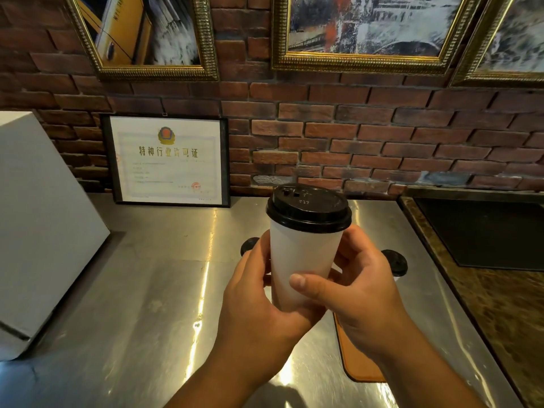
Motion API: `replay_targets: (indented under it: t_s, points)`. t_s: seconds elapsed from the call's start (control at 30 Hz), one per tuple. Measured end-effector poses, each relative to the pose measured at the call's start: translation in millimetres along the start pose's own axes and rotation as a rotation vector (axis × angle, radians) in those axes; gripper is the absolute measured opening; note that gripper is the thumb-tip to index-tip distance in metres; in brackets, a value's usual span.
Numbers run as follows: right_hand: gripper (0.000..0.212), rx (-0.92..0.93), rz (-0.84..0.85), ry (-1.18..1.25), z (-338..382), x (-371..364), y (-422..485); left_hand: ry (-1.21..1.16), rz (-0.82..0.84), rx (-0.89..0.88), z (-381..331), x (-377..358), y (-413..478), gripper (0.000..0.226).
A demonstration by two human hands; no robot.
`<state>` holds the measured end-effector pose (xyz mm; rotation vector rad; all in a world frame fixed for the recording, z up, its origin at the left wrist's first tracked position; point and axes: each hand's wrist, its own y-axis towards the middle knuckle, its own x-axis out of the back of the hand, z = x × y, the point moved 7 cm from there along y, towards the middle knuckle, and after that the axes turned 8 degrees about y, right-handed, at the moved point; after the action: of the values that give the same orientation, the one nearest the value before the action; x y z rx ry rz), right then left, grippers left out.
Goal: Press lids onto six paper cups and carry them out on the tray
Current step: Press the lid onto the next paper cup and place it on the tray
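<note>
Two hands, one cup: on my remote feed the left hand [259, 293] and right hand [362, 293] hold a white paper cup [303, 260] upright in the air above the steel counter [153, 290], near the middle of the view. The left hand's fingers curl round the cup's lower left side and base. The right hand wraps it from the other side, with the thumb lying across the front wall. A black lid [309, 209] sits level on the rim. Behind the hands I can make out two more black lids [394, 262], one peeking past each hand – what they rest on is mostly hidden. An orange-brown tray [362, 363] lies flat on the counter under the right wrist, only its near corner showing. A framed certificate [169, 160] leans against the brick wall [382, 136] at the back, and a white box [44, 216] stands at the left edge. Gilt-framed pictures [365, 28] hang above, and a dark panel [485, 231] is set into the stone-patterned top at the right.
</note>
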<state>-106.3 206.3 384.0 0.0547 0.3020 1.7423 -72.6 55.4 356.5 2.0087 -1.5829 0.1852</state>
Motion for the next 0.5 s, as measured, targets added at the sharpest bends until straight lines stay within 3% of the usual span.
replay_targets:
  t_s: [0.5]
  points:
    - [0.082,0.020,0.060,0.017,-2.6,-6.2,-2.5,0.042,-0.006,-0.027,5.6,0.5,-0.4,0.097]
